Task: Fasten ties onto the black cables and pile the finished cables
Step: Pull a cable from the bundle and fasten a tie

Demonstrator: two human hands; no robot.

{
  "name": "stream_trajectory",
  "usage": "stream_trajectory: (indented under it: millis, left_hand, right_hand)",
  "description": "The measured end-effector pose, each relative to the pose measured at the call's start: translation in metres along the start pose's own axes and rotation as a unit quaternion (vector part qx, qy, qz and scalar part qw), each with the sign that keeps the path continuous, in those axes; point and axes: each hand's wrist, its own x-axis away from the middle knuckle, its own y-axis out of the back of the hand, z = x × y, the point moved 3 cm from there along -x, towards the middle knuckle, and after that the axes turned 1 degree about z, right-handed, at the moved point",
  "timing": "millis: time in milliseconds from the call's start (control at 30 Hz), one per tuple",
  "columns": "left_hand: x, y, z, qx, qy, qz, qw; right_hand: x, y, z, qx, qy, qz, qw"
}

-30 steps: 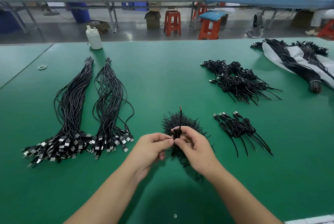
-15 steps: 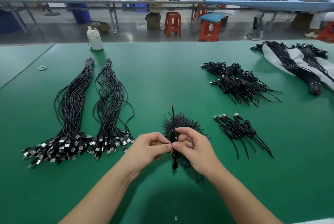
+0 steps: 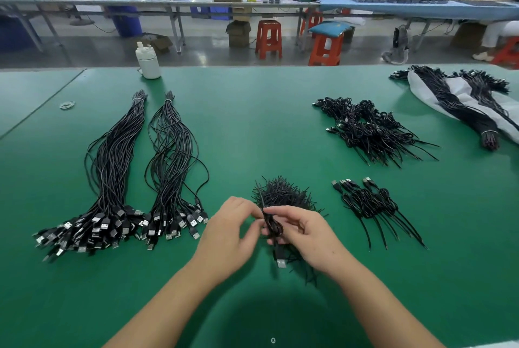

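Since a moment ago, the cable's free end no longer sticks up above the hands, and the black cable (image 3: 271, 225) now hangs lower with its USB plug (image 3: 281, 262) dangling beneath them. Both hands meet just in front of the heap of ties (image 3: 280, 193) on the green table (image 3: 252, 128). The left hand (image 3: 229, 235) pinches the coiled cable from one side, and the right hand (image 3: 304, 235) curls its fingers round it from the other. Right of the heap lies a small pile of finished cables (image 3: 373, 207); a larger finished pile (image 3: 370, 130) sits beyond that. Left of the heap, two long bundles of untied cables (image 3: 134, 176) stretch away from the person, plugs nearest. A white bottle (image 3: 148, 62) stands at the table's far edge.
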Motion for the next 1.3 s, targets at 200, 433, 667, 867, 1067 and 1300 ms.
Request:
stream_trajectory:
  millis: [200,433,667,867,1067,1300]
  left_hand:
    - [-0.003,-0.002,0.001,0.052,0.052,-0.009,0.997]
    - [-0.003,-0.006,-0.013,-0.145,-0.137,-0.031,0.979]
    - [0.000,-0.005,-0.010,-0.057,-0.071,-0.055,0.994]
    - [-0.005,-0.001,-0.001,0.045,0.058,-0.024,0.997]
    - [-0.002,-0.006,-0.016,-0.154,-0.114,-0.048,0.980]
    - [0.003,-0.015,-0.022,-0.191,-0.184,-0.063,0.962]
  right_hand:
    - [0.001,0.005,0.011,0.206,0.077,-0.059,0.974]
    - [-0.005,0.006,0.004,0.079,-0.001,-0.071,0.994]
    - [-0.002,0.001,0.009,0.044,0.013,-0.026,0.999]
    - [0.001,0.000,0.007,0.053,0.002,0.021,0.998]
    - [0.001,0.008,0.010,0.148,0.037,-0.046,0.987]
    - [-0.001,0.008,0.010,0.043,-0.005,-0.032,0.999]
